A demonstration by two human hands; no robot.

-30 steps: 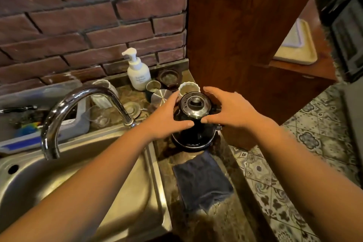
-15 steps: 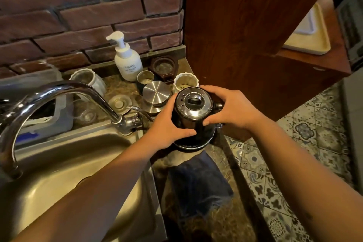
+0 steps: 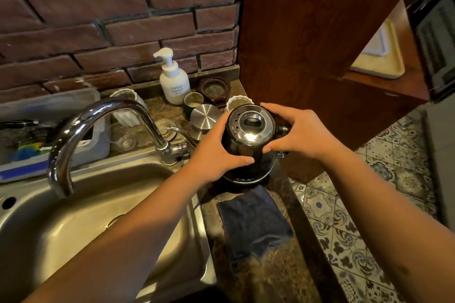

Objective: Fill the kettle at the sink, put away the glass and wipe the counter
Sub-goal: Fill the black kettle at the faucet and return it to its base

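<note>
Fingers [image 3: 283, 112] of both hands clamped around black kettle [image 3: 250, 140]: left hand [image 3: 216, 155] on its left side, right hand [image 3: 299, 131] on its right. Kettle upright over its base [image 3: 243, 179] on the surface [image 3: 268, 275], right of sink [image 3: 98, 216]. Dark cloth [image 3: 253, 221] lies just in front.

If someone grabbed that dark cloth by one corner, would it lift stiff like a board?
Probably not. The cloth lies flat on the counter with a frayed, uneven near edge, so it likely droops limply. It looks thin, so probably light, and pushed, it would likely bunch rather than slide.

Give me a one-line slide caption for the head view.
Left hand and right hand grip the black kettle on the counter beside the sink, lid on.
</note>
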